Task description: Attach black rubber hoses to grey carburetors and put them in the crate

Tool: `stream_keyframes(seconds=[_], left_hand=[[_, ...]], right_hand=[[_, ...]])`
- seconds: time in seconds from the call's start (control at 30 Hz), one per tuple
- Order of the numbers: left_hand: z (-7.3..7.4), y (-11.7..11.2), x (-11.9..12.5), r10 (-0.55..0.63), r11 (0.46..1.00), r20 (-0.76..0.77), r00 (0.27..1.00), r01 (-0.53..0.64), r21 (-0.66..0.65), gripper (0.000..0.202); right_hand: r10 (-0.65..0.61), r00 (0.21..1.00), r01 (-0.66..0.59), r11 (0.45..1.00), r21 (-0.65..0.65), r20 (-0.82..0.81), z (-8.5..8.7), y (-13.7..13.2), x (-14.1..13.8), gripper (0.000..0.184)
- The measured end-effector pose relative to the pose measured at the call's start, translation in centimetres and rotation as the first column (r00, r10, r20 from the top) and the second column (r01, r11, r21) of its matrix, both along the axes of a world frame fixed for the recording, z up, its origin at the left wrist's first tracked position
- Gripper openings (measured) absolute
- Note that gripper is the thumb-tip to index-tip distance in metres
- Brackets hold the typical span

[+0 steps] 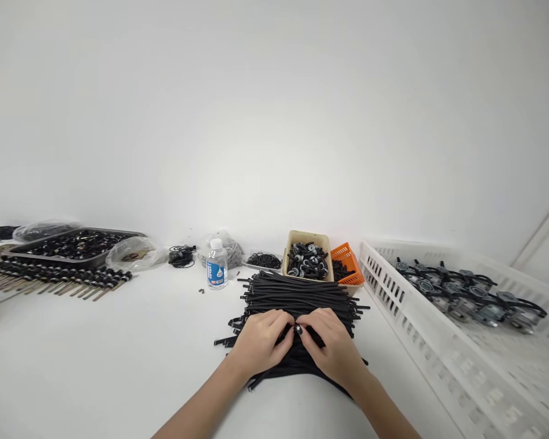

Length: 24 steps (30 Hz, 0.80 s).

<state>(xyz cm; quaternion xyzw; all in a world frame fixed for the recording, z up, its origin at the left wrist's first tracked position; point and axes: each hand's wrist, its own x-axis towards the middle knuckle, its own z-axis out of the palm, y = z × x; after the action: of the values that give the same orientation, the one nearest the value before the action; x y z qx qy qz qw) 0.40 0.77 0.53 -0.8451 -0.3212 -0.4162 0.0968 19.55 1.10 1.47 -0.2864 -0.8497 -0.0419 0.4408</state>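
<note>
A thick pile of black, cord-like strips (297,292) lies crosswise on the white table, many with pale bands near their ends. Over the near part of this pile, my left hand (263,341) has its thumb and fingertips pinched together. My right hand (332,344) pinches right beside it, so the fingertips of both hands almost meet. A small dark spot with a white mark shows between them; whether it is a nail or a part, I cannot tell. What the fingers grip is mostly hidden.
A white slatted crate (412,329) on the right holds several clear-and-black parts. Behind the pile are a cream bin (308,236) of black-and-grey parts and an orange basket (354,268). A water bottle (216,265), a dark tray (82,259) and a row of sticks (64,277) stand leftward.
</note>
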Motion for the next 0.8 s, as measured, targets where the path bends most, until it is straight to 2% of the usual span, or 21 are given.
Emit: stream_keyframes(seconds=[0.1,0.27,0.4,0.6,0.8], left_hand=[[0.1,0.0,0.1,0.015,1.0,0.003,1.0,-0.015,-0.019,0.008],[-0.1,0.1,0.1,0.048,0.991,0.008,0.999,-0.046,-0.125,0.007],[-0.2,0.0,-0.1,0.063,0.985,0.016,0.998,-0.06,-0.162,0.008],[-0.4,0.2,-0.1,0.091,0.991,0.003,0.996,-0.09,-0.101,0.023],[-0.3,0.3,-0.1,0.061,0.997,0.024,0.998,-0.06,-0.042,0.024]], right_hand=[[0.006,1.0,-0.006,1.0,-0.01,0.004,-0.4,-0.1,-0.2,0.016],[0.026,0.999,-0.027,0.999,-0.031,-0.023,-1.0,-0.4,-0.6,0.013],[0.06,0.997,-0.063,0.997,-0.052,-0.057,-1.2,-0.8,-0.8,0.02],[0.101,0.989,-0.113,0.989,-0.1,-0.111,-1.3,-1.1,-0.9,0.035],[0.13,0.982,-0.146,0.983,-0.115,-0.137,-1.0,-1.0,-0.6,0.037]])
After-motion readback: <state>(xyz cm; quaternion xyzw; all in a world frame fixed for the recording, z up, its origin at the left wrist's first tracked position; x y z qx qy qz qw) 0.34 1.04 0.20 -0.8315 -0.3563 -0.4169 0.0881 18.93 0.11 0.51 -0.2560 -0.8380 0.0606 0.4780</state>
